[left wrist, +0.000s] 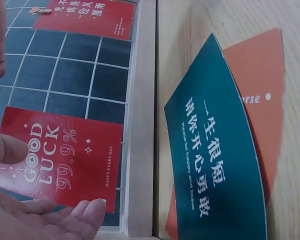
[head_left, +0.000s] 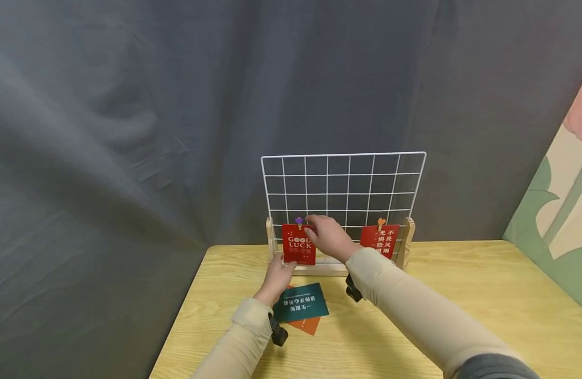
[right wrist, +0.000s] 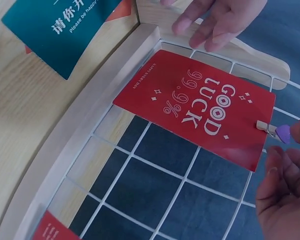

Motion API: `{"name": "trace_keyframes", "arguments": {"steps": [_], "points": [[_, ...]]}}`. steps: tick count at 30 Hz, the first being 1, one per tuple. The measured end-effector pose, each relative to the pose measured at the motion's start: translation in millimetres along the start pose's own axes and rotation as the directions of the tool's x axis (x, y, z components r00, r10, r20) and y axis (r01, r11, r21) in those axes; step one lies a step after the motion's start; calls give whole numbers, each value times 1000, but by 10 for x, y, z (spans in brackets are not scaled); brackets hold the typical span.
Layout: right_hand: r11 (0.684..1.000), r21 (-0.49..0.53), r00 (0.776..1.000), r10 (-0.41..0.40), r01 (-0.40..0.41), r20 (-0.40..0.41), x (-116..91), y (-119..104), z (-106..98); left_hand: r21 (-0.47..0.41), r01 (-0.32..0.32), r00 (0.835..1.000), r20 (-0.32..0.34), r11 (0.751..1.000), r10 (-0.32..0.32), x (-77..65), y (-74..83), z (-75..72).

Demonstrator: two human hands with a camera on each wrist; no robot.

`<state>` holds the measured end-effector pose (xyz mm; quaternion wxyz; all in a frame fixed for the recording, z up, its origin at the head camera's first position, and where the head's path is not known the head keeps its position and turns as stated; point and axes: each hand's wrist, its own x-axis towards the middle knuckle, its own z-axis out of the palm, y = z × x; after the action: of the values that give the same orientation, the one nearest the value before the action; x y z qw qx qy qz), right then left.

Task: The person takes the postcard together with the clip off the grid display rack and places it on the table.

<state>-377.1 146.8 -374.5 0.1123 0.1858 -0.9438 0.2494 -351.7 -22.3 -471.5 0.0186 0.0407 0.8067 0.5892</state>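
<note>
A red "GOOD LUCK" card (head_left: 298,245) hangs on the white wire grid (head_left: 338,193), held at its top by a wooden clip with a purple heart (right wrist: 283,134). Close beside that clip is my right hand (head_left: 329,238), its fingers apart and gripping nothing. My left hand (head_left: 275,279) is at the card's lower left corner with fingers loosely spread; in the left wrist view its thumb (left wrist: 10,149) lies in front of the card. Whether it touches the card, I cannot tell. Farther right, an orange-topped clip (head_left: 381,223) holds a second red card (head_left: 382,239).
A teal card (head_left: 302,302) overlaps an orange card (head_left: 307,325) on the wooden table (head_left: 395,331), in front of the grid's wooden base (head_left: 321,270). Behind the grid hangs a dark grey curtain (head_left: 319,79). A painted panel (head_left: 561,210) stands at the right.
</note>
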Motion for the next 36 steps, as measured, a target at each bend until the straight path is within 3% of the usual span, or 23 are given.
{"name": "trace_keyframes", "arguments": {"steps": [6, 18, 29, 36], "points": [[997, -64, 999, -39, 40, 17, 86, -15, 48, -12, -41, 999, -10, 999, 40, 75, -3, 58], [985, -145, 995, -92, 96, 34, 204, -73, 75, -14, 6, 999, -31, 1000, -6, 192, 88, 76], [988, -153, 998, -7, 17, 65, 272, -120, 42, -5, -52, 997, -53, 999, 51, 293, 69, 74], [990, -135, 999, 41, -38, 18, 298, -158, 74, 120, -59, 986, -147, 991, 77, 348, 85, 68]]}}
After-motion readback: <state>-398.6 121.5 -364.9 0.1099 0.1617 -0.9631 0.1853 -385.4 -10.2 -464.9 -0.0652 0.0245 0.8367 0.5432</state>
